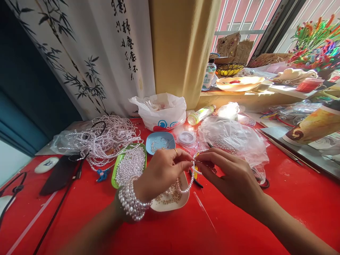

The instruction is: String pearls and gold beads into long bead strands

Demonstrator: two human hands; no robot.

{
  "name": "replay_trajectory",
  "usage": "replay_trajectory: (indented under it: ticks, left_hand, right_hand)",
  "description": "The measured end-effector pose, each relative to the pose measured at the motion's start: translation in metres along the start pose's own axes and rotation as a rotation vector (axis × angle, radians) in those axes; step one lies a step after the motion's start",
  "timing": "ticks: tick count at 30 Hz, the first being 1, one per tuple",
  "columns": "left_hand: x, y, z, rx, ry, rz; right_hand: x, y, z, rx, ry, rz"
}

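A strand of white pearl beads point(191, 180) hangs in a loop between my hands. My left hand point(166, 170) pinches it between thumb and forefinger, and several pearl bracelets point(133, 199) circle that wrist. My right hand point(228, 173) pinches the strand close by, fingertips almost touching the left ones. Below the hands sits a cream tray point(174, 206) with gold and pearl beads, partly hidden by my left hand. A green tray point(114, 179) full of pearl beads stands to the left. Behind it is a blue tray point(156, 136) with small metal bits. Black-and-yellow pliers point(197, 180) lie partly hidden under the strand.
Bundled bead strands point(106, 138) heap at the back left, by a dark phone-like slab point(60, 175) and cables. A white plastic bag point(164, 113) and a clear bag point(236, 136) stand behind the hands. A patterned cup point(313, 122) is at right on the red table point(300, 209).
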State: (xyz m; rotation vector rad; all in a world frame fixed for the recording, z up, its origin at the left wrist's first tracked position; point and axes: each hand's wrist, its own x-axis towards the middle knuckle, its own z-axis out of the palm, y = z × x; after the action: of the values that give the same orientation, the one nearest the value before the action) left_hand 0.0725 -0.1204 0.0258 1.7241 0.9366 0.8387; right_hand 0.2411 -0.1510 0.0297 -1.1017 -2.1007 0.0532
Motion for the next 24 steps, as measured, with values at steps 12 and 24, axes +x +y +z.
replay_trajectory:
  ticks: [12,24]
  left_hand:
    - [0.009,-0.009,-0.003,-0.604,-0.229,-0.278]
    - [0.006,-0.005,0.000,-0.507,-0.176,-0.229]
  right_hand:
    - [0.000,0.002,-0.005,-0.018,0.046,-0.185]
    - [-0.007,0.006,-0.005,-0.396,0.039,-0.380]
